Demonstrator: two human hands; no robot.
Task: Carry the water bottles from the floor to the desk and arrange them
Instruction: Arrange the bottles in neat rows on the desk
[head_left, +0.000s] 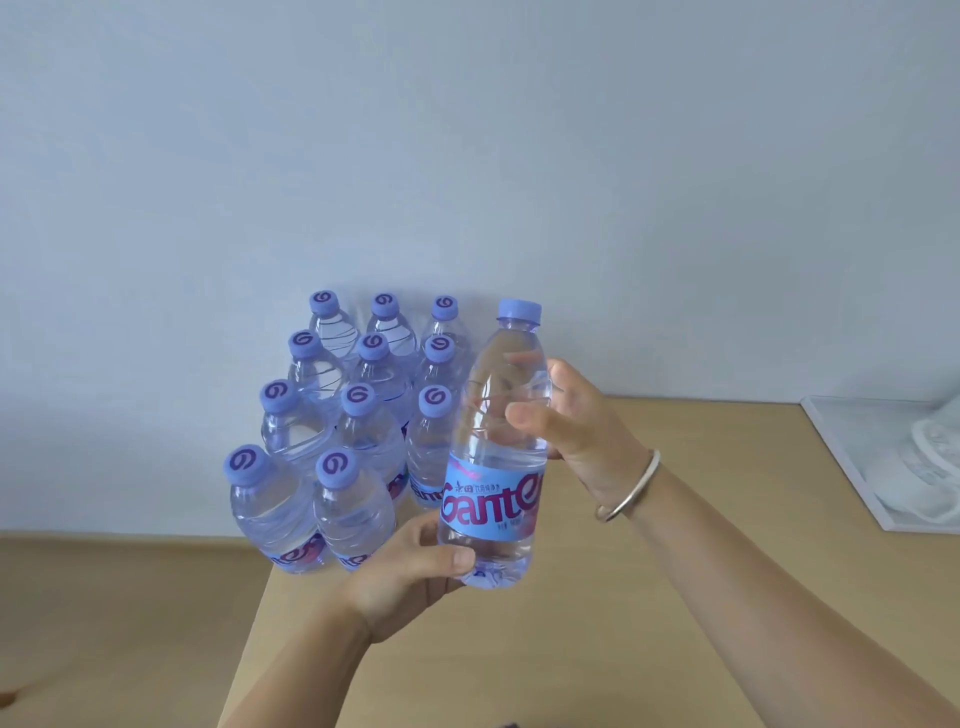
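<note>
Several clear water bottles (358, 457) with purple caps and blue labels stand upright in rows on the wooden desk (649, 597), against the wall. One more bottle (498, 441) is held upright just to the right of the front rows, above the desk. My right hand (576, 421) grips its upper body, thumb in front and fingers behind. My left hand (410, 571) holds its base, with the thumb pressed on the lower front. A silver bangle sits on my right wrist.
A white tray-like object (852, 467) with something pale on it lies at the desk's right edge. The white wall (467, 156) rises directly behind the bottles. Bare desk surface lies to the right of the group and in front of it.
</note>
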